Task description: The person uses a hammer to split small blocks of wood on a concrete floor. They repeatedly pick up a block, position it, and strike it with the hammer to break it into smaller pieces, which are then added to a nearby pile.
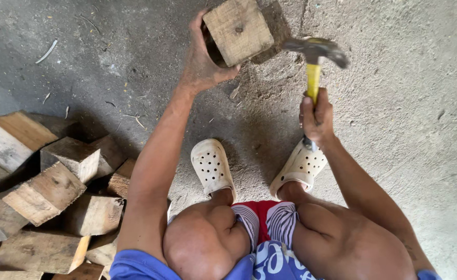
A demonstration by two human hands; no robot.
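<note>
My left hand (pixel 202 57) grips the left side of a square wooden block (pixel 239 30) standing on the concrete floor at the top of the head view. My right hand (pixel 316 116) is closed around the yellow handle of a claw hammer (pixel 314 54). The hammer's dark metal head sits just right of the block, level with its right edge; the head looks blurred. Whether it touches the block I cannot tell. My knees and two cream perforated clogs (pixel 213 166) are below the hands.
A heap of rough wooden blocks (pixel 47 197) lies at the lower left, beside my left arm. The grey concrete floor (pixel 404 103) carries dust, splinters and a small white scrap (pixel 47 51) at the upper left.
</note>
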